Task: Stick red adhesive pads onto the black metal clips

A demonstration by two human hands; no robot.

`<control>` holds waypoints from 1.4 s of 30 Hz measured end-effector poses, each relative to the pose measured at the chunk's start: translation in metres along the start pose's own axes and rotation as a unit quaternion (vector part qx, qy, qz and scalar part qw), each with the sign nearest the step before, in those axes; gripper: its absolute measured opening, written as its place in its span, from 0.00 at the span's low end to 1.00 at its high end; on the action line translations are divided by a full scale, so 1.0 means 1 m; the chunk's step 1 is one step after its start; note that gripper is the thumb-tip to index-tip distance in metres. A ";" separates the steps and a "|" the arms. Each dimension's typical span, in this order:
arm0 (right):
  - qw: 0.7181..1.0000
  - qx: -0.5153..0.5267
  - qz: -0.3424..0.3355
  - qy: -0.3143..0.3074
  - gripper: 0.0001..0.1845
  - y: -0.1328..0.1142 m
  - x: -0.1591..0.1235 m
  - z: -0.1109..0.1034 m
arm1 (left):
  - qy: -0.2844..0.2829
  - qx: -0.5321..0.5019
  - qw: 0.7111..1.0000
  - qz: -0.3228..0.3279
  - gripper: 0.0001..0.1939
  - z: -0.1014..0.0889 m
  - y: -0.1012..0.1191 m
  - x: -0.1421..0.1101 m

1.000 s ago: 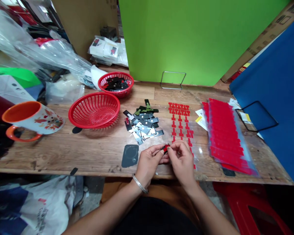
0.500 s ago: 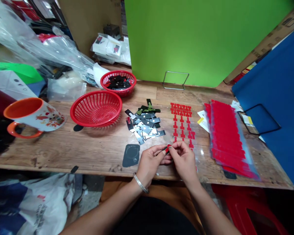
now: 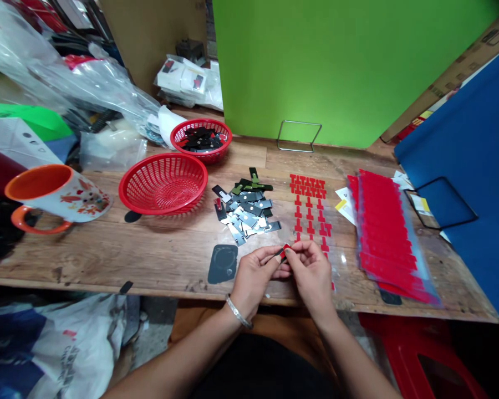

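Between my two hands, close to the table's front edge, is a small black strip with a red T-shaped piece [image 3: 286, 251] on it. My left hand [image 3: 255, 271] is closed on the strip from the left. The thumb and fingers of my right hand [image 3: 311, 271] pinch the red piece; whether it is fixed to the strip I cannot tell. Just beyond my left hand lies a heap of black, grey and green strips [image 3: 247, 208]. Rows of red T-shaped pieces [image 3: 309, 202] lie on a clear sheet beyond my right hand, which hides the nearest of them.
A red basket [image 3: 162, 185] stands at left, with a smaller red basket [image 3: 202, 158] of dark strips behind it. An orange-and-white mug [image 3: 83, 202] is farther left. Stacked red sheets [image 3: 385, 221] lie at right. Green [image 3: 316, 66] and blue [image 3: 474, 144] panels border the table.
The whole view has shifted slightly, so things sit a little to the right. Both hands keep hold of the strip and red piece, with only slight finger movement.
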State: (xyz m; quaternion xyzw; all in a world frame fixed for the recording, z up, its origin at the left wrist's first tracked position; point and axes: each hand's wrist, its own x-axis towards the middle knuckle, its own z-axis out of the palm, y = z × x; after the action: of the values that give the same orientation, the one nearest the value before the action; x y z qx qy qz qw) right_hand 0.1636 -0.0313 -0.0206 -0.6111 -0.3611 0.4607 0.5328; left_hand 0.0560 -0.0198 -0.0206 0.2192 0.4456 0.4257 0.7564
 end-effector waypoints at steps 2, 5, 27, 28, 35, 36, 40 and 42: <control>0.999 0.029 -0.003 0.013 0.14 -0.001 0.000 0.002 | 0.001 -0.003 1.000 0.002 0.17 0.000 0.000 -0.001; 0.997 0.072 -0.005 0.028 0.22 -0.003 0.001 0.003 | -0.003 -0.006 1.000 -0.001 0.17 0.001 0.002 -0.002; 0.990 0.019 0.073 -0.117 0.15 -0.005 0.018 -0.009 | -0.005 -0.013 1.000 -0.006 0.17 -0.003 0.001 -0.002; 0.991 0.000 0.062 -0.117 0.14 -0.004 0.017 -0.009 | -0.004 -0.012 1.000 -0.005 0.17 -0.003 0.000 -0.002; 0.993 -0.099 -0.033 -0.048 0.17 0.002 0.023 -0.018 | -0.022 0.024 0.999 0.013 0.16 -0.001 0.023 -0.009; 0.991 -0.116 -0.054 -0.034 0.16 0.005 0.024 -0.020 | -0.025 0.034 0.999 0.028 0.15 -0.002 0.035 -0.008; 0.974 -0.180 -0.133 -0.023 0.14 0.017 0.025 -0.025 | 0.026 0.098 0.984 0.144 0.14 -0.012 0.105 0.013; 0.966 -0.199 -0.161 -0.039 0.13 0.021 0.026 -0.025 | 0.055 0.136 0.966 0.213 0.14 -0.022 0.147 0.036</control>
State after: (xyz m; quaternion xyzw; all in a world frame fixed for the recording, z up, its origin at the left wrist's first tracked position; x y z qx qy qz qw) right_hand 0.1944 -0.0192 -0.0458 -0.6200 -0.5599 0.3112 0.4531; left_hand -0.0204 0.0886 0.0551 0.3860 0.4831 0.5236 0.5861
